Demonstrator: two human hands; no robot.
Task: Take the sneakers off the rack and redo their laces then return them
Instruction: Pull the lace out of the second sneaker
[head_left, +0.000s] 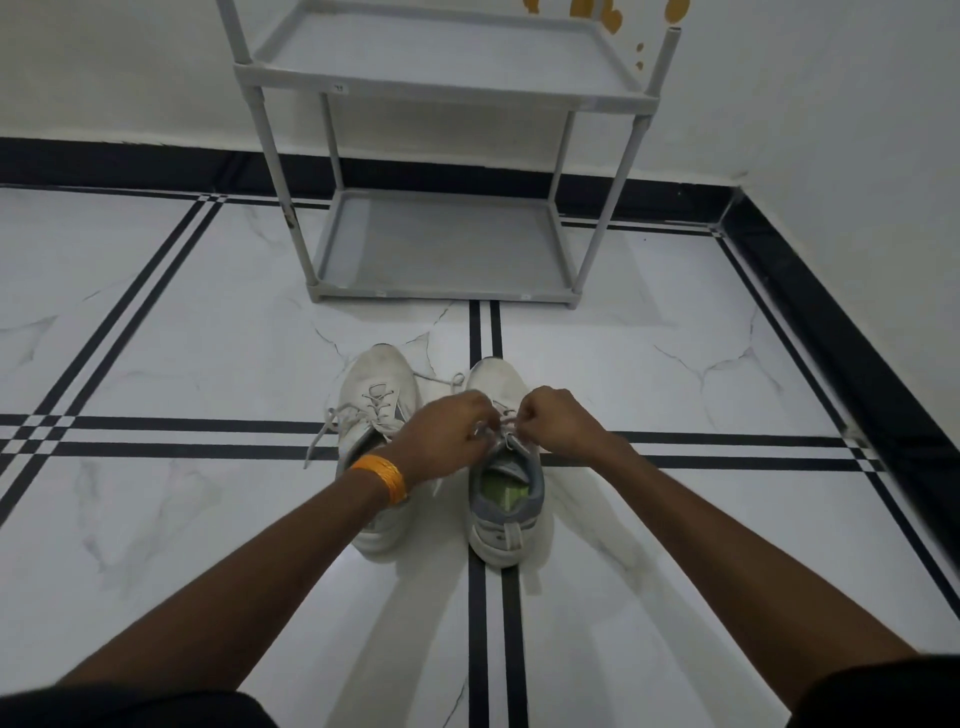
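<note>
White laces (500, 434) are being pinched in both fists: the left hand (448, 431) and right hand (557, 422) are each closing tight on a strand over the right sneaker (503, 467). Its untied partner, the left sneaker (375, 410), is sitting touching it on the tiled floor (182, 519), the grey rack (447, 244) standing beyond. Uneven pulling is likely to leave 1 loop slipping loose.

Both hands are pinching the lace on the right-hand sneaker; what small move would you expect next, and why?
Probably pulling the two ends apart to snug the lace. The left hand and right hand each grip lace over the right sneaker, while the left sneaker has loose ends trailing on the floor.
</note>
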